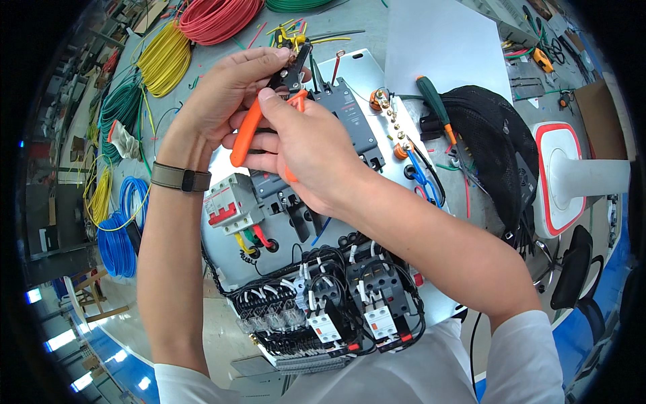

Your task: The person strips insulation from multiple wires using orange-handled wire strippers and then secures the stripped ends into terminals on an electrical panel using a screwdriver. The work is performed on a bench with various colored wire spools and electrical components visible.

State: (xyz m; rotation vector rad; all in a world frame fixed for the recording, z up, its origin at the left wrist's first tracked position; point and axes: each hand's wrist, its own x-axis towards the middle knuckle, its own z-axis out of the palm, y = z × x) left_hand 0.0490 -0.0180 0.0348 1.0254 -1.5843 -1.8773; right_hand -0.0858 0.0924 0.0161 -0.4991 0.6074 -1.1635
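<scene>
My right hand (313, 145) is closed around the orange-handled wire strippers (247, 133), whose black head (293, 75) points away from me. Beside that head, my left hand (225, 91) pinches with thumb and fingers; a bit of copper shows at the fingertips, but what they hold is mostly hidden. Both hands are above a metal mounting plate (229, 266). Just beyond them, a red wire (336, 70) with a bare loop at its end stands up from a dark grey circuit breaker (353, 121). A white breaker with a red switch (229, 202) sits below my left wrist.
Contactors (380, 316) with black wiring fill the plate's near side. Copper terminal bars (392, 118) lie to the right, near a green-and-orange screwdriver (436, 108) and a black mesh bag (484, 135). Yellow (165, 60), red (219, 20) and blue (116, 246) wire coils lie left.
</scene>
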